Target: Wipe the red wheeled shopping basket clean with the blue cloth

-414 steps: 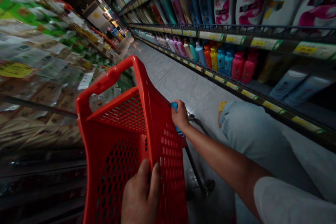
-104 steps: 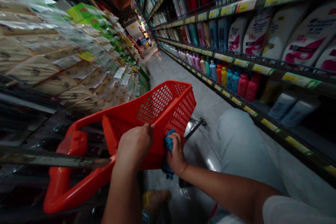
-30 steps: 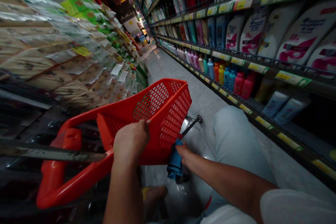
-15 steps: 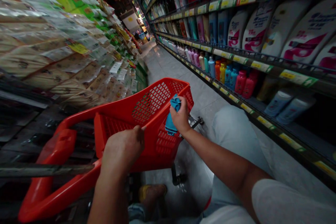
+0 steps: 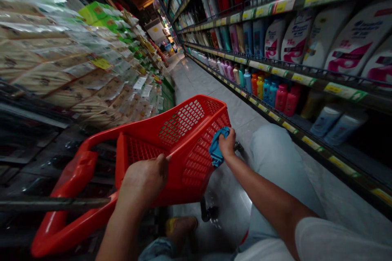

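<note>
A red plastic shopping cart (image 5: 190, 173) stands in front of me, its basket walls full of slots and its handle (image 5: 65, 234) at the lower left. My left hand (image 5: 145, 177) is closed over the near top rim of the basket. In my right hand (image 5: 227, 143) is a crumpled blue cloth (image 5: 217, 153), held against the outer side wall near the basket's far end. The fingertips of my right hand are partly hidden by the cloth. Inside the basket, the part I can see holds no goods.
Shelves of bottles (image 5: 284, 98) run along the right side. Stacked bagged goods (image 5: 101, 77) rise on the left. A grey tiled floor (image 5: 196, 77) leads down the aisle. My bent knee (image 5: 272, 151) is beside the cart, and a caster wheel (image 5: 210, 213) shows beneath it.
My right hand and the cloth have moved down and to the right, from near the top rim onto the outer side wall. My left hand keeps its grip on the rim.
</note>
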{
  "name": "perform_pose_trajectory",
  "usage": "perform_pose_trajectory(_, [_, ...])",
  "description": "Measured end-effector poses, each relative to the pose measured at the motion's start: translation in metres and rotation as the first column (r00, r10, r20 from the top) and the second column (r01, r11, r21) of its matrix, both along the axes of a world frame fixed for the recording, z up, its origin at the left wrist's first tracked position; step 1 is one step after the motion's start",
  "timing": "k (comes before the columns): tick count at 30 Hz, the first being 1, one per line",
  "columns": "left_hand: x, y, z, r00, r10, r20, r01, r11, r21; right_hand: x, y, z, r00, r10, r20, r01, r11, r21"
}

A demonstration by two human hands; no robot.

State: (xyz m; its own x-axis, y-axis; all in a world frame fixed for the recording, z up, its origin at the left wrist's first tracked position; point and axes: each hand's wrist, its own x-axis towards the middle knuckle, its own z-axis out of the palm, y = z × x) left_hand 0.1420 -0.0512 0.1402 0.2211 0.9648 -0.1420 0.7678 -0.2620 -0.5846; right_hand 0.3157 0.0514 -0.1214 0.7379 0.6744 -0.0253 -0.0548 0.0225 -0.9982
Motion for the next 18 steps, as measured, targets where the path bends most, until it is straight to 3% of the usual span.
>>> perform_pose_trajectory(6, [-0.015,-0.010,-0.002,0.999,-0.048,0.009,0.048,0.999,-0.024,0.068,0.021,0.034,0.993,-0.107,0.051,0.102,0.991,0.085])
perform_pose_trajectory(12, [-0.035,-0.011,-0.001,0.991,-0.109,0.074,0.111,0.993,-0.029,0.087,-0.007,0.029,0.995,-0.049,0.089,0.045,0.998,0.050])
perform_pose_trajectory(15, [-0.052,-0.007,-0.001,0.986,-0.129,0.103,0.133,0.991,-0.025,0.096,-0.016,0.031,0.998,0.060,0.009,-0.060,0.998,0.026])
perform_pose_trajectory(18, [-0.069,-0.002,0.000,0.977,-0.129,0.169,0.131,0.991,-0.002,0.108,-0.015,0.038,0.991,0.084,-0.100,-0.085,0.996,-0.002])
